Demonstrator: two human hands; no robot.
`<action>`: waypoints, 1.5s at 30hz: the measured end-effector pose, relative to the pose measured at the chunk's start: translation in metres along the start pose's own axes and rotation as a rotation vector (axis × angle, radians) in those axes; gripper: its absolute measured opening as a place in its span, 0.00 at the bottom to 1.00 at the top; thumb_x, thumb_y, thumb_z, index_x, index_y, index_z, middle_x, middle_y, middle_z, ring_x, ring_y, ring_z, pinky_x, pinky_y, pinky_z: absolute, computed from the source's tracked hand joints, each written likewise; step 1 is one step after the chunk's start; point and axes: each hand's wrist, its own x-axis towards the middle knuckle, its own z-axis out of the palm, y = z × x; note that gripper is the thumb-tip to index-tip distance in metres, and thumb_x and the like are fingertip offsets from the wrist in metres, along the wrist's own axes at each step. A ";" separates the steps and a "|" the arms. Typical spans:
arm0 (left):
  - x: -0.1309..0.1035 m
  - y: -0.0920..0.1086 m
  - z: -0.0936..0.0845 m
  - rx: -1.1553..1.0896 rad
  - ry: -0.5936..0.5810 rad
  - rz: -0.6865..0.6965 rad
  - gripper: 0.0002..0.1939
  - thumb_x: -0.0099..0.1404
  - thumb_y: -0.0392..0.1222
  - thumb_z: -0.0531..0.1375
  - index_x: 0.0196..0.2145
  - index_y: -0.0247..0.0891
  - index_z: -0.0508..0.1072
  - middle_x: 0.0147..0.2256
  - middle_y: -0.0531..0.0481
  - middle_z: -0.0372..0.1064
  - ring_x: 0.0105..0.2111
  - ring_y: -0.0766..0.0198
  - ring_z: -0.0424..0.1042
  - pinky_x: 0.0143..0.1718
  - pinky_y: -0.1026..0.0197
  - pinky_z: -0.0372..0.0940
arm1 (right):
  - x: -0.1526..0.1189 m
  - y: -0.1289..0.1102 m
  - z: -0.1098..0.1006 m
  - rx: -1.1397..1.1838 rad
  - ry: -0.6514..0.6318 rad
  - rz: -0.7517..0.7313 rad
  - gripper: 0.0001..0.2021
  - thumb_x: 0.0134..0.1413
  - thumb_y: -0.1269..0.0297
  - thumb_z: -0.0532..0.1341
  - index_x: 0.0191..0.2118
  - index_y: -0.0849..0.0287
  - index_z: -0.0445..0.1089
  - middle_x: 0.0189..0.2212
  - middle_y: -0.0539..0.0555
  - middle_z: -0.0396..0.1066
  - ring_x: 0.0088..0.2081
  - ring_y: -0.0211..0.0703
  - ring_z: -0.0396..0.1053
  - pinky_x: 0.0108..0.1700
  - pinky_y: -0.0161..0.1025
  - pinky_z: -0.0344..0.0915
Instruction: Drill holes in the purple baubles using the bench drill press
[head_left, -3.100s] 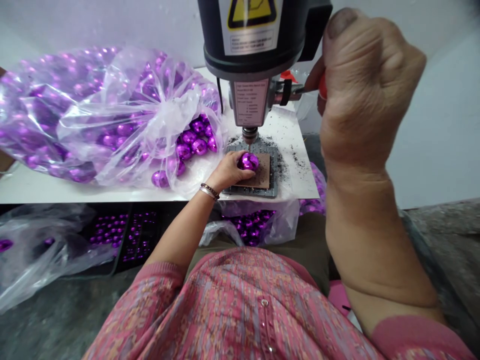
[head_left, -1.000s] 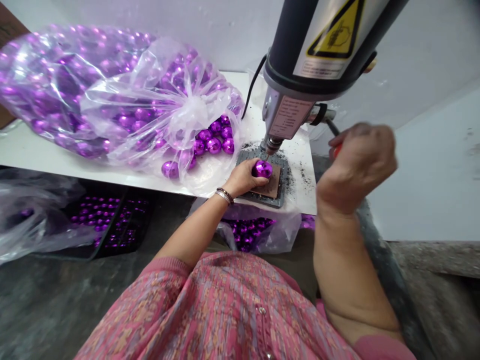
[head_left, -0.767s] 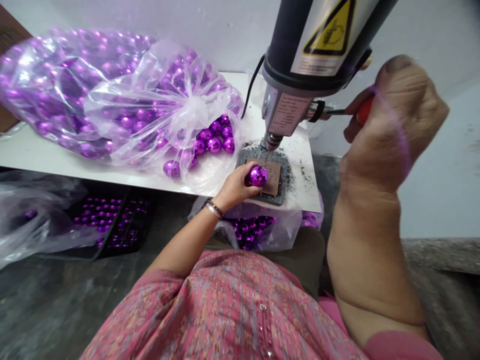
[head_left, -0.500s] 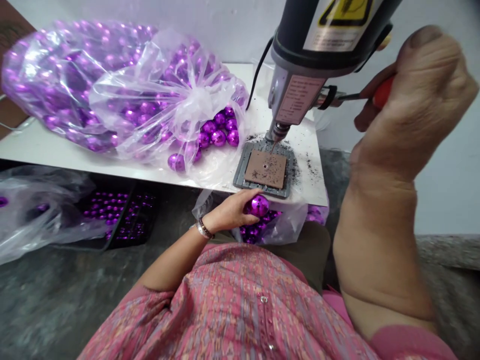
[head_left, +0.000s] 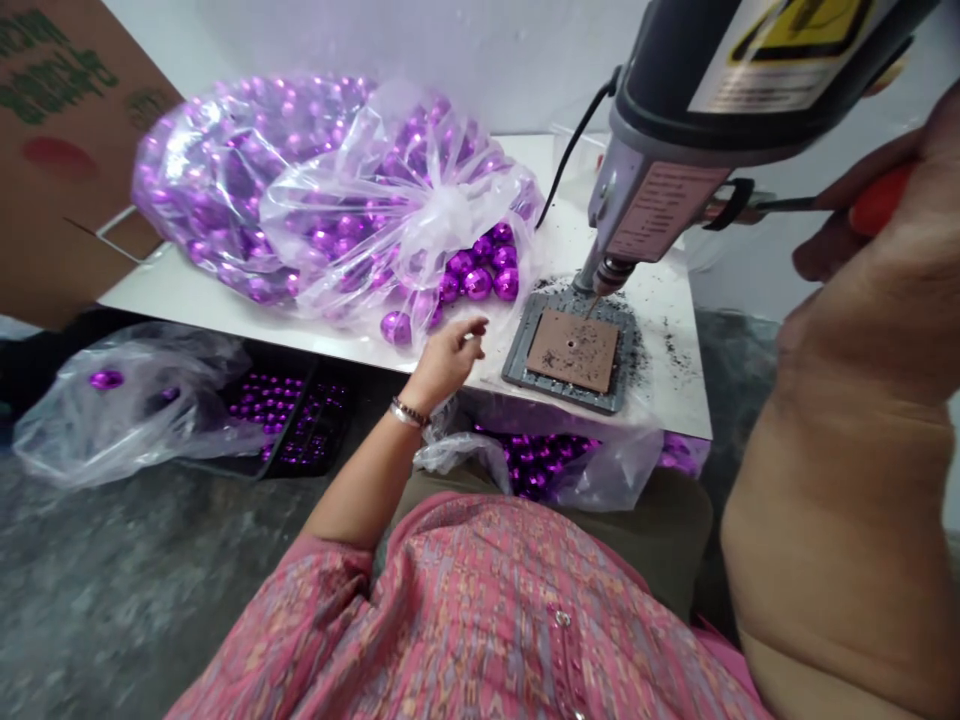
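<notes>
my left hand (head_left: 448,362), fingers loosely spread, shiny purple mirror-faceted round balls (head_left: 478,283) near its one o'clock, my right hand (head_left: 911,275) curled around a rounded red knob (head_left: 883,200)

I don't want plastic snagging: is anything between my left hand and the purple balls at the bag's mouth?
Nothing visible blocks your left hand from the front purple balls; the clear bag droops just left of them.

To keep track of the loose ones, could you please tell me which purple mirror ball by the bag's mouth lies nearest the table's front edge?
The leftmost loose purple mirror ball; the other loose balls sit farther right and farther back.
</notes>
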 end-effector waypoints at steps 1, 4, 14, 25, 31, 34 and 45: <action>0.014 -0.003 -0.005 0.050 0.034 -0.010 0.24 0.69 0.33 0.54 0.59 0.36 0.78 0.52 0.41 0.80 0.40 0.61 0.80 0.48 0.58 0.74 | 0.000 0.000 0.000 -0.024 0.022 -0.012 0.25 0.65 0.48 0.57 0.26 0.64 0.54 0.24 0.49 0.56 0.27 0.23 0.58 0.35 0.31 0.49; 0.046 -0.016 -0.019 0.221 0.102 0.015 0.25 0.66 0.29 0.54 0.57 0.35 0.80 0.53 0.40 0.80 0.52 0.54 0.78 0.60 0.55 0.70 | -0.001 -0.005 0.002 -0.071 0.030 -0.076 0.24 0.64 0.50 0.55 0.25 0.64 0.54 0.22 0.49 0.54 0.27 0.24 0.57 0.35 0.33 0.48; 0.047 -0.023 -0.060 0.709 0.188 -0.165 0.23 0.71 0.40 0.60 0.61 0.32 0.76 0.57 0.31 0.76 0.58 0.42 0.74 0.61 0.46 0.68 | -0.005 -0.009 0.002 -0.064 -0.031 -0.133 0.25 0.69 0.52 0.53 0.25 0.66 0.50 0.22 0.48 0.51 0.26 0.21 0.56 0.38 0.30 0.50; 0.026 -0.018 -0.031 -0.348 -0.029 -0.015 0.35 0.57 0.48 0.66 0.62 0.43 0.69 0.54 0.43 0.75 0.48 0.54 0.77 0.45 0.55 0.72 | -0.010 -0.026 0.006 -0.123 -0.037 -0.071 0.21 0.67 0.62 0.52 0.24 0.67 0.49 0.19 0.43 0.48 0.25 0.15 0.53 0.39 0.31 0.54; 0.002 0.001 0.001 -1.147 -0.270 -0.137 0.38 0.49 0.48 0.72 0.57 0.49 0.66 0.46 0.48 0.78 0.32 0.65 0.75 0.28 0.65 0.61 | -0.010 -0.019 0.003 -0.121 -0.047 -0.110 0.25 0.66 0.53 0.54 0.24 0.68 0.53 0.22 0.45 0.54 0.26 0.16 0.56 0.39 0.33 0.53; 0.005 0.008 0.015 -1.195 -0.280 -0.228 0.34 0.52 0.49 0.74 0.53 0.45 0.66 0.41 0.49 0.77 0.30 0.66 0.75 0.26 0.67 0.60 | -0.006 -0.008 0.002 -0.043 -0.062 -0.217 0.28 0.65 0.44 0.57 0.26 0.65 0.56 0.21 0.46 0.53 0.25 0.20 0.56 0.38 0.31 0.58; 0.012 0.016 0.020 -1.206 -0.482 -0.381 0.22 0.59 0.35 0.65 0.51 0.40 0.69 0.41 0.48 0.81 0.42 0.55 0.84 0.48 0.53 0.78 | -0.008 -0.008 0.002 -0.070 -0.058 -0.194 0.37 0.56 0.27 0.56 0.24 0.61 0.48 0.19 0.47 0.48 0.23 0.25 0.52 0.31 0.33 0.51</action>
